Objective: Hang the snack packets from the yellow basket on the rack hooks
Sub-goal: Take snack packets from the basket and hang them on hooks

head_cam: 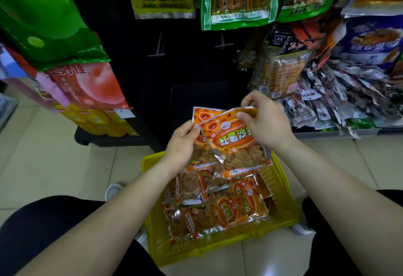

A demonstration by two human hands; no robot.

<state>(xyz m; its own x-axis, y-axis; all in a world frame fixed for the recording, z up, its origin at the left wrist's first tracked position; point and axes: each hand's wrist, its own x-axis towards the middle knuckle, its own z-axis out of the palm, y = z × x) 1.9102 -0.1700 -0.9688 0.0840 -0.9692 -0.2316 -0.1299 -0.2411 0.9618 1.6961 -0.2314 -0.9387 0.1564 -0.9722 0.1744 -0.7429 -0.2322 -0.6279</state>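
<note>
The left hand (181,142) gripped the side of two orange packets (231,140) just above the yellow basket (287,210). The right hand (263,121) pinched the front one's top edge. It looked best to peel one off, hold its top flat, then slide it onto a bare hook (160,46).

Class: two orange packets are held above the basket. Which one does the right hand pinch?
The front packet, its label showing; the right hand pinches its top edge. The back packet only peeks out behind.
</note>
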